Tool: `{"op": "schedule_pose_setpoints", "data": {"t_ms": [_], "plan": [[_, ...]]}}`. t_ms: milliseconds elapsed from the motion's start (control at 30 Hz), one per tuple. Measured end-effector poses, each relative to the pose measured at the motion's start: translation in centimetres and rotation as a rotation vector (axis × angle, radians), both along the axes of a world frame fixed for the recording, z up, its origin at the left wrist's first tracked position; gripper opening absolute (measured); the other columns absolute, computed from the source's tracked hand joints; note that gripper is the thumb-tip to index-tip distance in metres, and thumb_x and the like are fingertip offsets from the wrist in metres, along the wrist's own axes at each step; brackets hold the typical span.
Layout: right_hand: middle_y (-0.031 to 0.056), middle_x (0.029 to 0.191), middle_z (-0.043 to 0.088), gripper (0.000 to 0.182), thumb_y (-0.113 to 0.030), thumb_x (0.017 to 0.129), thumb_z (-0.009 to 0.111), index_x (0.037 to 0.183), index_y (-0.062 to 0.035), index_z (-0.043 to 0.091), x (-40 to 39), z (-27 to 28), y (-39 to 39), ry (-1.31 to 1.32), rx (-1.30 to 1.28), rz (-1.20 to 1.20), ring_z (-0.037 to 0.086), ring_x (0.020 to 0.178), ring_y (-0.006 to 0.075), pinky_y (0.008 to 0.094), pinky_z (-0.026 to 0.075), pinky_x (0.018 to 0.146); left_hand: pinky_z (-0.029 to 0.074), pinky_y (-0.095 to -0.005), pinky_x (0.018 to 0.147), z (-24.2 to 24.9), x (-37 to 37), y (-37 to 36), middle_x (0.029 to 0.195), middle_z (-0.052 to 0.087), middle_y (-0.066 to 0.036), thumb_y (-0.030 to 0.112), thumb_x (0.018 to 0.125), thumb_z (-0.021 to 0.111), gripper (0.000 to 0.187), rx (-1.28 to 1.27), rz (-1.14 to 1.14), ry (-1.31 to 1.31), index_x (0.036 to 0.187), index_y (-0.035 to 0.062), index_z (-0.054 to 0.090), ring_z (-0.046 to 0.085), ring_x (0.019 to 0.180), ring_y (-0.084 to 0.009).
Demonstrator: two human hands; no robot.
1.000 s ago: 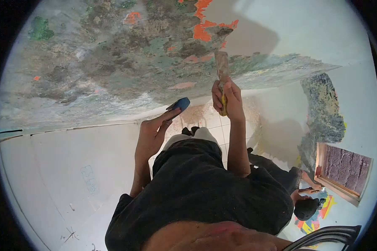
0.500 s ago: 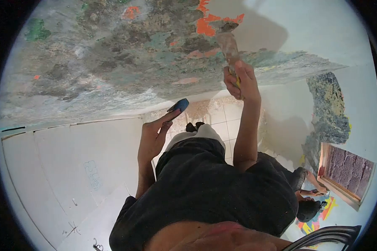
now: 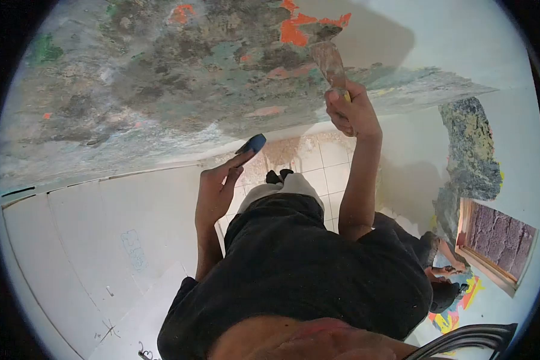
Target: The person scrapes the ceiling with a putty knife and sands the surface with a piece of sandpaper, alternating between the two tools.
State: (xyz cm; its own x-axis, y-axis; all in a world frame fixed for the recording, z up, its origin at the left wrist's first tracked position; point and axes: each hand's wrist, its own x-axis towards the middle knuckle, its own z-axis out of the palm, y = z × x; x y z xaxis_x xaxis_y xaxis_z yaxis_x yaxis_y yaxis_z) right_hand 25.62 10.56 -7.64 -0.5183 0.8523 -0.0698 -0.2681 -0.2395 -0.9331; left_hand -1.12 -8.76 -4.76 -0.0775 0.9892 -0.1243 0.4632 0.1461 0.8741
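Observation:
My right hand (image 3: 353, 111) is closed around the yellow-marked handle of a putty knife (image 3: 330, 63). Its wide, smeared blade lies at the scraped wall (image 3: 180, 78), just below a ragged orange patch (image 3: 295, 31) beside the pale paint. Lower and to the left, my left hand (image 3: 218, 189) grips a flat dark-blue object (image 3: 255, 143) with a rounded end, whose kind I cannot make out. That object is held out close to the foot of the wall in view, apart from the putty knife.
Another person (image 3: 444, 294) works at the lower right, near a framed opening (image 3: 498, 240) onto rough bricks. A second scraped strip (image 3: 473, 150) runs above it. White panels (image 3: 120, 240) stand at left; floor tiles (image 3: 312, 162) show around my feet. Dark cables (image 3: 474, 342) cross the bottom right.
My right hand has shifted slightly right, its grip turned on the handle, with the blade tip still near the orange patch. My left hand and the blue object have moved slightly left and up.

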Motion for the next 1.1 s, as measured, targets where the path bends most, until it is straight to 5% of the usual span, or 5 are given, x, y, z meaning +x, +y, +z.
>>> {"op": "schedule_pose_setpoints", "data": {"t_ms": [667, 800, 1100], "plan": [[-0.0047, 0.053, 0.042, 0.028, -0.020, 0.094, 0.064, 0.117, -0.0062, 0.060, -0.2, 1.2, 0.3, -0.021, -0.007, 0.022, 0.032, 0.036, 0.0019, 0.0199, 0.024, 0.031, 0.051, -0.0324, 0.085, -0.6, -0.1, 0.2, 0.120, 0.066, -0.015, 0.000, 0.093, 0.053, 0.034, 0.077, -0.017, 0.035, 0.123, 0.0076, 0.064, 0.069, 0.098, -0.0239], [-0.0046, 0.053, 0.042, 0.024, -0.019, 0.094, 0.063, 0.114, -0.0064, 0.060, -0.2, 1.7, 0.2, 0.005, -0.012, 0.063, 0.032, 0.036, 0.0020, 0.0198, 0.024, 0.031, 0.050, -0.0319, 0.089, -0.2, -0.2, 0.2, 0.118, 0.066, -0.018, -0.001, 0.092, 0.053, 0.033, -0.002, -0.005, -0.014, 0.123, 0.0056, 0.064, 0.065, 0.109, -0.0260], [-0.0033, 0.054, 0.043, 0.015, -0.020, 0.094, 0.063, 0.099, -0.0063, 0.059, -0.3, 0.2, -1.1, 0.039, -0.052, 0.039, 0.033, 0.037, 0.0025, 0.0202, 0.025, 0.031, 0.050, -0.0311, 0.089, -0.5, 0.4, 0.7, 0.122, 0.065, -0.017, -0.002, 0.092, 0.053, 0.033, 0.043, -0.065, -0.023, 0.123, 0.0064, 0.064, 0.066, 0.107, -0.0239]]}}
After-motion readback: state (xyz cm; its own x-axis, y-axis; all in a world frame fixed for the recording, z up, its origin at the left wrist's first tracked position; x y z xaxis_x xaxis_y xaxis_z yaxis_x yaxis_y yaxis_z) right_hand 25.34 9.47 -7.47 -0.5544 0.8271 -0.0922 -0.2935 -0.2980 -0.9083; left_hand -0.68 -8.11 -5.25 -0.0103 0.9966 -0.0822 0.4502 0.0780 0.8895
